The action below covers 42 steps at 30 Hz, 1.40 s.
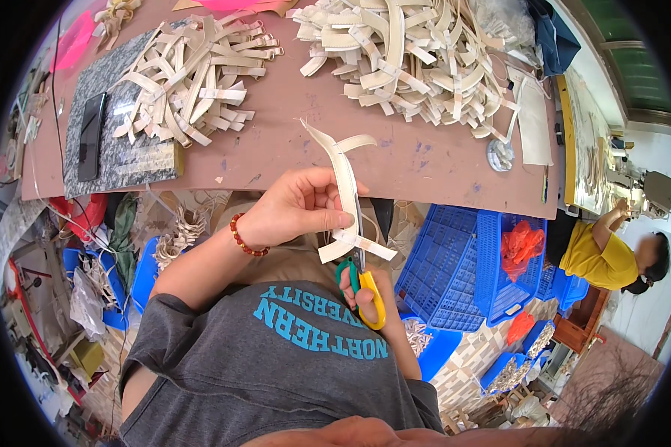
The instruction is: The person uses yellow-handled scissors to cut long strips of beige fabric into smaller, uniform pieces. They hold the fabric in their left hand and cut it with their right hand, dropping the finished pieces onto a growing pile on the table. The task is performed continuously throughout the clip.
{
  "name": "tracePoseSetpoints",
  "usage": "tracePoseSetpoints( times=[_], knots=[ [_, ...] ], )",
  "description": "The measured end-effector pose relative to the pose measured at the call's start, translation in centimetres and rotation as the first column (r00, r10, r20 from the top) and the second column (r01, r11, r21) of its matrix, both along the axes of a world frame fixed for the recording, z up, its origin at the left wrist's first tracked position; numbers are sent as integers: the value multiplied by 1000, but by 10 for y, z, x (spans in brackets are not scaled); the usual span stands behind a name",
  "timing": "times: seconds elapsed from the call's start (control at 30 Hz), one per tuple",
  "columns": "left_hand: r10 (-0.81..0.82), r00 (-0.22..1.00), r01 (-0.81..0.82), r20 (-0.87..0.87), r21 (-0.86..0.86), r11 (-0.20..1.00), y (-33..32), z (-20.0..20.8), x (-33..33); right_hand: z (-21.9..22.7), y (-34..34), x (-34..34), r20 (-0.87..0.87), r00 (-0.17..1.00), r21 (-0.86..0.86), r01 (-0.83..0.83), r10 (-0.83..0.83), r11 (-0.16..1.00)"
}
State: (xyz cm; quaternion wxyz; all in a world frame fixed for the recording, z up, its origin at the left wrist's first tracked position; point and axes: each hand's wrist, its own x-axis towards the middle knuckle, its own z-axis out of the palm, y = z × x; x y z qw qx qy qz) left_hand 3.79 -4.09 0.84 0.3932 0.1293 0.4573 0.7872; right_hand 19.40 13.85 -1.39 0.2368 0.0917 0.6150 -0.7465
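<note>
Just off the near edge of the table, my left hand (302, 208) pinches a cream fabric strap (343, 175) between thumb and fingers. The strap stands roughly upright, with a branch curving off near its top and short crossing ends at the bottom. My right hand (385, 292) grips a pair of scissors (373, 304) with yellow and green handles, below the strap. The scissors' blades point up against the strap's lower end, and part of them is hidden behind it. Whether the blades are touching the fabric I cannot tell.
Similar straps lie in a left pile (194, 74) and a larger right pile (417, 59). A black phone (91, 138) rests on a granite slab (78, 82). Blue crates (443, 276) stand below the table at right. A person in a yellow shirt (600, 253) works further right.
</note>
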Motion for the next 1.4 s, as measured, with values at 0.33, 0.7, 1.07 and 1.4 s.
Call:
tracePoseSetpoints(
  times=[0.33, 0.7, 1.07, 1.4],
  knots=[
    [141, 989, -141, 43, -1, 990, -7, 0, -13, -10, 1, 5, -71, 997, 36, 8, -6, 999],
    [68, 998, -68, -5, -3, 998, -3, -1, -5, 7, -13, -5, 23, 999, 48, 43, -44, 998],
    [22, 999, -22, -33, -18, 1000, -6, -1, -7, -10, -5, 9, 1, 997, -67, 74, -74, 995],
    [26, 998, -27, -53, -30, 999, -3, -4, -5, -8, -4, 8, 18, 994, -85, 112, -111, 990]
  ],
)
